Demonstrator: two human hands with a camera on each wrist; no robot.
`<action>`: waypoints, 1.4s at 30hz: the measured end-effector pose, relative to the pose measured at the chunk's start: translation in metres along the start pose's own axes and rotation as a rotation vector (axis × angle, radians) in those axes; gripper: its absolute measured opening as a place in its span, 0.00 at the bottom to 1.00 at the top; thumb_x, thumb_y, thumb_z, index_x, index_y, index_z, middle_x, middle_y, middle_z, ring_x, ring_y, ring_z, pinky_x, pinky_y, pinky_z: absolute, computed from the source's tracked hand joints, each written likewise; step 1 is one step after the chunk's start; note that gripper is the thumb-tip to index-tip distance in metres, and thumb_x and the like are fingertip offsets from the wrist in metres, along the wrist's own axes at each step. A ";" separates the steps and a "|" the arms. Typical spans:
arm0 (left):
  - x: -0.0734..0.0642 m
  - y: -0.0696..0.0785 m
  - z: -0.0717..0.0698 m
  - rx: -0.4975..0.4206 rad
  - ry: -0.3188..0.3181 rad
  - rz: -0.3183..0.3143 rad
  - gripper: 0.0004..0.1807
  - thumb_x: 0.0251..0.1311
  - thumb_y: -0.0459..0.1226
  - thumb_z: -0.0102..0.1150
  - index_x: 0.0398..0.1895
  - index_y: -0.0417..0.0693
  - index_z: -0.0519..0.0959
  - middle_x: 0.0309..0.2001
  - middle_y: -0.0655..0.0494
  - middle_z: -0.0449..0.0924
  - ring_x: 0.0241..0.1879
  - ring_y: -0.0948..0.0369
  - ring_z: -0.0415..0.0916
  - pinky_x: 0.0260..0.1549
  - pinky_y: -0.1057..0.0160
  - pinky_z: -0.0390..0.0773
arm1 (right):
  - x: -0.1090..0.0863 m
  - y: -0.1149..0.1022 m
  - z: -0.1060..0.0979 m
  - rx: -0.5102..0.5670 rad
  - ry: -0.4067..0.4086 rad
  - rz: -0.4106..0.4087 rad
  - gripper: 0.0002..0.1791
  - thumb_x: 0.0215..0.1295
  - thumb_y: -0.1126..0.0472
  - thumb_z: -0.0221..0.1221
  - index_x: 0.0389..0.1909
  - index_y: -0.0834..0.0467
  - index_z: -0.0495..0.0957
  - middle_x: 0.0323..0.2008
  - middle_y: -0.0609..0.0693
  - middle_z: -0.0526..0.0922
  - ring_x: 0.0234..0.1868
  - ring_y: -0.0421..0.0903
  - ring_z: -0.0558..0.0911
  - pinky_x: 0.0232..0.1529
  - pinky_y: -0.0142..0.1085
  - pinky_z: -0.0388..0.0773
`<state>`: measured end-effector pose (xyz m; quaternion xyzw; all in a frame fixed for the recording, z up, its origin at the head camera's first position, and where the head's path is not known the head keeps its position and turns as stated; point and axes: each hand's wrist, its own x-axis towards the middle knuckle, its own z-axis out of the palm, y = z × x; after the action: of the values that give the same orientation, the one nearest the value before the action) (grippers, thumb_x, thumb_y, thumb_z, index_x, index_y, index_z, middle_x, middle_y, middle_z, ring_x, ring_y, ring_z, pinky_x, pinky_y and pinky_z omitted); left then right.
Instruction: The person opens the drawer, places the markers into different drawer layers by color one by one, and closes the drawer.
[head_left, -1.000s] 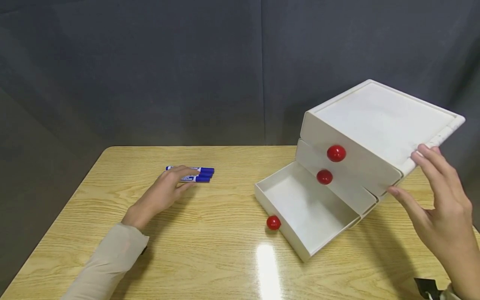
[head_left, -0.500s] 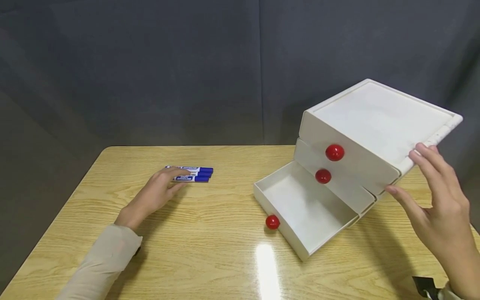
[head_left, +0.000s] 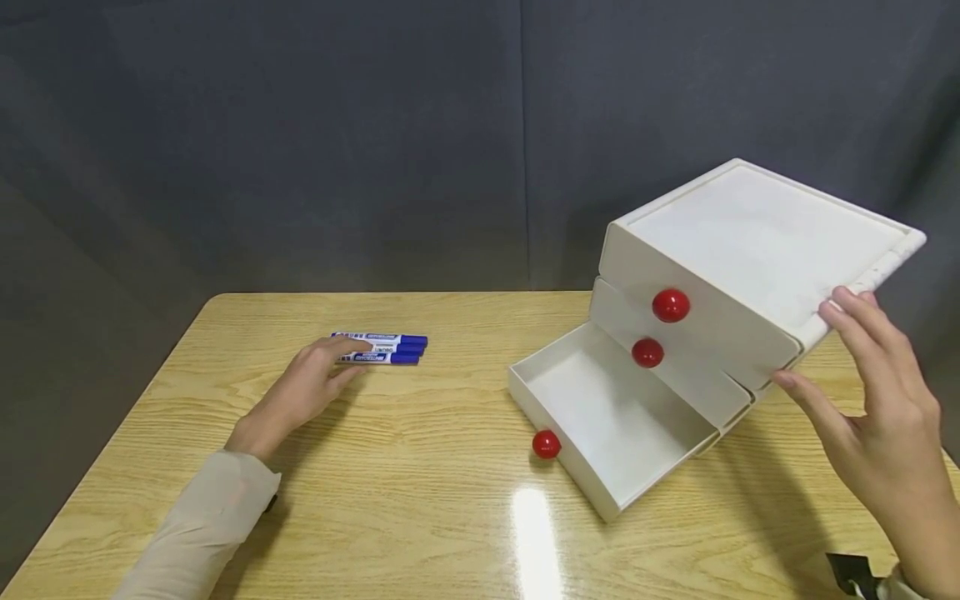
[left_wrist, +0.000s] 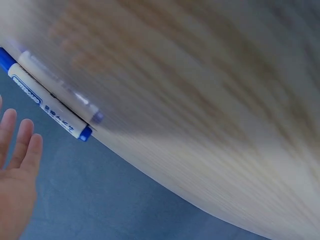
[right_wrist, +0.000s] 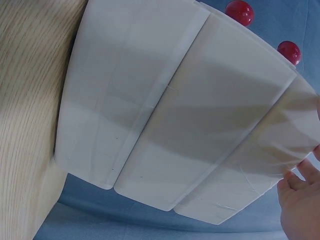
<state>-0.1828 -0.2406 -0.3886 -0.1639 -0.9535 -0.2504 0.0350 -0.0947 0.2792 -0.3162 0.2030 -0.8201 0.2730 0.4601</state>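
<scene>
Three blue-capped whiteboard markers (head_left: pixel 382 358) lie side by side at the table's left. My left hand (head_left: pixel 303 383) is over their left ends, covering part of them in the head view. In the left wrist view its fingers (left_wrist: pixel 25 142) are extended beside one marker (left_wrist: pixel 45 100), with nothing in their grasp. A white drawer unit (head_left: pixel 772 242) stands on the right, its bottom drawer (head_left: pixel 615 408) pulled out and bare inside. The two upper drawers are closed. My right hand (head_left: pixel 888 408) touches the unit's right side, fingertips on the top edge and thumb at the front corner.
Each drawer has a round red knob; the lowest knob (head_left: pixel 546 444) juts out over the wooden table (head_left: pixel 420 500). A dark curtain (head_left: pixel 375 150) hangs behind the table's far edge.
My left hand has drawn back a little to the left, uncovering more of the markers, which stay in place. My right hand and the drawer unit keep their positions.
</scene>
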 end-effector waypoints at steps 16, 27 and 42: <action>0.000 -0.016 -0.005 0.024 -0.013 -0.057 0.18 0.66 0.30 0.59 0.59 0.39 0.78 0.61 0.37 0.76 0.64 0.39 0.70 0.62 0.40 0.72 | 0.000 0.000 0.000 -0.003 -0.002 -0.006 0.43 0.67 0.35 0.52 0.58 0.74 0.73 0.60 0.75 0.73 0.72 0.58 0.67 0.76 0.33 0.59; 0.001 -0.019 -0.008 0.071 -0.012 -0.083 0.19 0.64 0.28 0.61 0.59 0.36 0.78 0.57 0.35 0.78 0.58 0.40 0.75 0.56 0.42 0.77 | 0.001 -0.001 0.000 0.004 0.006 0.000 0.44 0.66 0.34 0.53 0.57 0.75 0.73 0.59 0.75 0.74 0.73 0.55 0.67 0.76 0.33 0.59; 0.002 -0.026 -0.006 0.108 -0.037 -0.054 0.18 0.62 0.28 0.63 0.56 0.38 0.80 0.53 0.38 0.80 0.54 0.43 0.76 0.53 0.43 0.78 | -0.001 0.005 -0.001 -0.025 -0.026 -0.004 0.45 0.65 0.34 0.52 0.59 0.74 0.72 0.61 0.74 0.73 0.73 0.57 0.66 0.76 0.31 0.58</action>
<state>-0.1930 -0.2641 -0.3947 -0.1407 -0.9703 -0.1961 0.0193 -0.0968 0.2839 -0.3186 0.2022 -0.8291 0.2591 0.4523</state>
